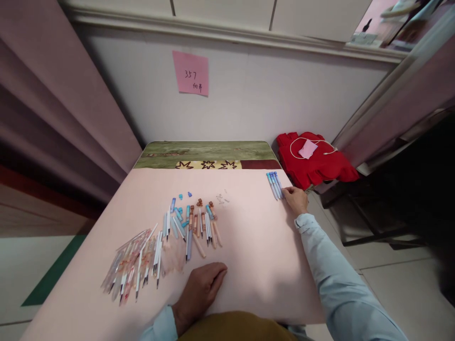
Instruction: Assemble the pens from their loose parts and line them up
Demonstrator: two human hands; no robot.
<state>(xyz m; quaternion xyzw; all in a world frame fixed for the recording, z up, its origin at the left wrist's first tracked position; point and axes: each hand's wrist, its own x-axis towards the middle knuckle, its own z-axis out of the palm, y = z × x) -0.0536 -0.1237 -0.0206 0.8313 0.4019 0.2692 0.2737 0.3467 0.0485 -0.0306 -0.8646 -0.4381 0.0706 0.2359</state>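
Note:
My right hand [295, 199] reaches to the table's far right edge, its fingertips touching a small row of blue pens [275, 184]; the fingers are curled and I cannot see whether they grip one. Resting flat on the pink table cover [249, 237] near the front edge, my left hand [202, 286] has its fingers stretched out and holds nothing. Just beyond it lies a spread of pen parts [188, 222]: blue and brown barrels, caps, and white refills. A heap of clear pen tubes and refills [131, 265] lies at the left.
A red cloth [313, 163] with a white cable and a pink note lies on a seat right of the table. A pink paper note [191, 72] hangs on the wall behind. Curtains flank both sides. Green patterned tabletop [206, 152] shows at the far end.

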